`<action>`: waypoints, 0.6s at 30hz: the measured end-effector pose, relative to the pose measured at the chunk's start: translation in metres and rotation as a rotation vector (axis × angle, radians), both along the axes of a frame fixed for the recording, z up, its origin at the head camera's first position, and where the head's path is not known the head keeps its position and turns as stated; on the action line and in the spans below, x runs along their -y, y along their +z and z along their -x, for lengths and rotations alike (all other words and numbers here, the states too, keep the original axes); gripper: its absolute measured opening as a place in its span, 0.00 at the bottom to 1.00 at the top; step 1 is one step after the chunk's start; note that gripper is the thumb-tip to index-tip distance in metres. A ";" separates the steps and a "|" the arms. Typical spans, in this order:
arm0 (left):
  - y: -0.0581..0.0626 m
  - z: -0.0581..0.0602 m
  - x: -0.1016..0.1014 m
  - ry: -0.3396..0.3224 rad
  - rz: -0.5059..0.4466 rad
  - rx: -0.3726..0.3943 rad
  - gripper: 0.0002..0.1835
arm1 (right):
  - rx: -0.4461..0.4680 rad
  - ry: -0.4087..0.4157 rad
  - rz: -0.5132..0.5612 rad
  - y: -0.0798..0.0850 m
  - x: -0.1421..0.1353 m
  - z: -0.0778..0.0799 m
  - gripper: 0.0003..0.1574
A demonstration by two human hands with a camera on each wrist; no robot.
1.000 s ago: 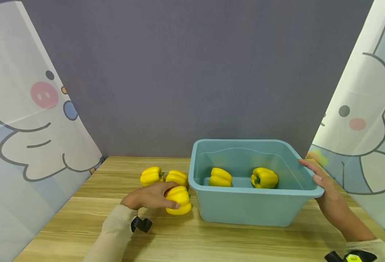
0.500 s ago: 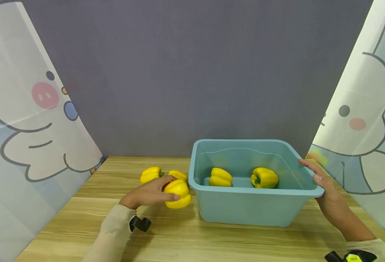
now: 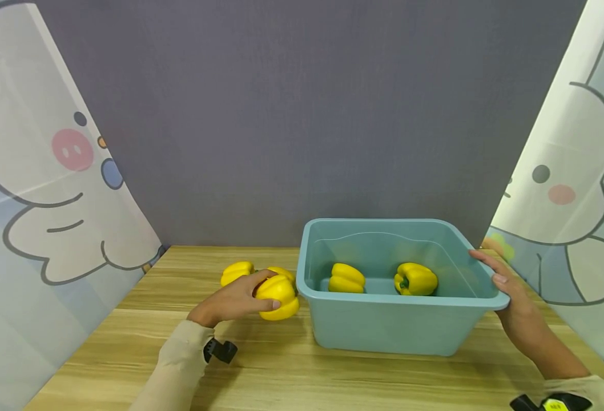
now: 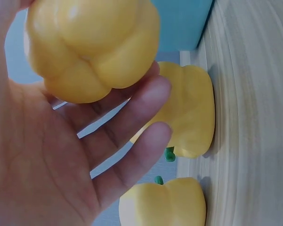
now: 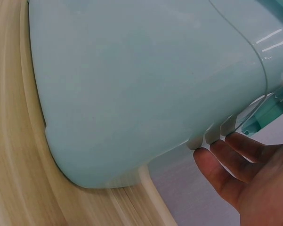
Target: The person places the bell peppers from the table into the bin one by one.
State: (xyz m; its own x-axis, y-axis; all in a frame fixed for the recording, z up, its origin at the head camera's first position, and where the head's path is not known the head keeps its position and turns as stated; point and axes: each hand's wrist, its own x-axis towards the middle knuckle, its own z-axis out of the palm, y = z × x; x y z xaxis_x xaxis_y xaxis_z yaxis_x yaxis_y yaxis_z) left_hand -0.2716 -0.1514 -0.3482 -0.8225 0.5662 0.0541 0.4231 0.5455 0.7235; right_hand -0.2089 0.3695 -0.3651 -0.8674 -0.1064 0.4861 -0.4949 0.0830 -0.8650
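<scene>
My left hand (image 3: 235, 298) grips a yellow bell pepper (image 3: 278, 297) between thumb and fingers, a little above the table, left of the blue-green plastic bin (image 3: 384, 326). In the left wrist view the lobed underside of this pepper (image 4: 96, 44) faces the camera, with the lower fingers spread free of it. Two more yellow peppers lie behind the hand: one pepper (image 3: 236, 272) at left, another pepper (image 3: 282, 273) partly hidden. My right hand (image 3: 518, 305) holds the bin's right rim, its fingertips against the outer wall in the right wrist view.
Inside the bin lie two yellow peppers, one pepper (image 3: 346, 278) at left and one pepper (image 3: 416, 279) at right with its green stem showing. The wooden table (image 3: 292, 379) ends at a grey back panel (image 3: 302, 125). Cartoon-printed sheets (image 3: 55, 228) flank both sides.
My left hand has raised the yellow bell pepper off the table, slightly upward and back. The right hand and the bin have stayed put.
</scene>
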 end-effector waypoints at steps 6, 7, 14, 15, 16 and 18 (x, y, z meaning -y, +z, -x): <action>0.002 -0.001 0.000 0.002 -0.006 -0.018 0.28 | -0.007 -0.003 0.004 0.001 0.001 0.000 0.34; 0.002 -0.001 0.000 0.003 -0.004 -0.026 0.27 | -0.009 -0.004 0.005 0.001 0.001 0.000 0.34; 0.002 -0.002 0.002 -0.011 -0.024 -0.064 0.25 | -0.004 -0.006 0.004 0.001 0.001 0.000 0.34; 0.002 -0.002 0.002 -0.014 -0.032 -0.062 0.25 | -0.003 -0.004 0.005 0.001 0.001 -0.001 0.34; 0.001 -0.002 0.002 -0.015 -0.038 -0.061 0.24 | -0.004 -0.002 0.006 0.001 0.001 -0.001 0.34; 0.001 -0.002 0.002 -0.019 -0.052 -0.057 0.24 | -0.003 -0.001 0.006 0.001 0.001 -0.001 0.34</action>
State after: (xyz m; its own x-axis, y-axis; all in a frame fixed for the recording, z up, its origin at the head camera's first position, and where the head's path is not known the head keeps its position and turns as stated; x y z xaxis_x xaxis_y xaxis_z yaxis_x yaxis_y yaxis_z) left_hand -0.2698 -0.1536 -0.3470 -0.8061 0.5771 0.1308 0.4748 0.4989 0.7250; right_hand -0.2082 0.3686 -0.3646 -0.8661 -0.1025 0.4893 -0.4974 0.0780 -0.8640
